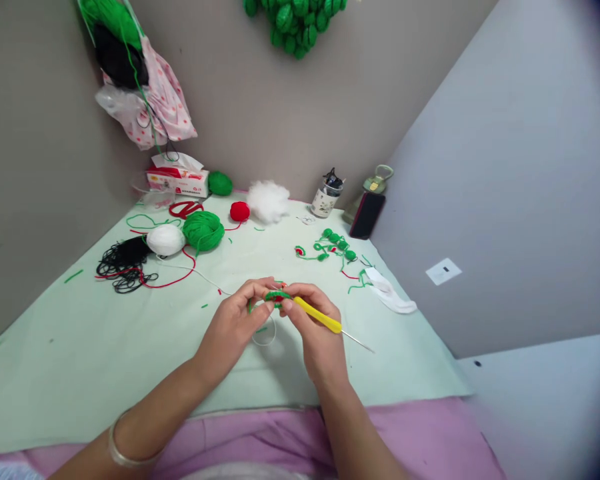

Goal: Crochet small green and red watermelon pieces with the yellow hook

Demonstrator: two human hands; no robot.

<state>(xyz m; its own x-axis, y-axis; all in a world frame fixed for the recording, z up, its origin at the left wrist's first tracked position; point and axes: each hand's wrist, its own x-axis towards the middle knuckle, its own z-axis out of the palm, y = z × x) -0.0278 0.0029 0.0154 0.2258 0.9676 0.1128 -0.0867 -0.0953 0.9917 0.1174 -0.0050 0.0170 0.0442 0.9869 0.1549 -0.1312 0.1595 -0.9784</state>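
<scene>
Nearest of all, purple cloth (260, 437) along the table's front edge, and a pale band (116, 443) round the left forearm; now up to the action, 2 hands close together over the pale green tabletop (145, 380); the left hand (236, 312) has thumb and fingers pinched on a small green-and-red crocheted piece (278, 296), held up between both sets of fingertips; the right hand (321, 327) is clamped on a yellow-handled hook (317, 315), its bare metal end slanting down to the right, the other end hidden at the fingers, so I cannot tell whether it sits in the stitches; white yarn loops just below the hands!

Further out, a white strip (387, 291) lies on the right; black yarn (123, 263) sprawls on the left, touching a white ball (165, 239), with a big green ball (203, 231) snug beside it; small green pieces (334, 238), some with red, cluster on the right; then a red ball (239, 212) and fluffy white stuffing (269, 202); a dark phone (367, 215) leans upright near a patterned cup (325, 202); at the back, a tissue box (177, 181); above it, a spotted bag (167, 100) hangs.
</scene>
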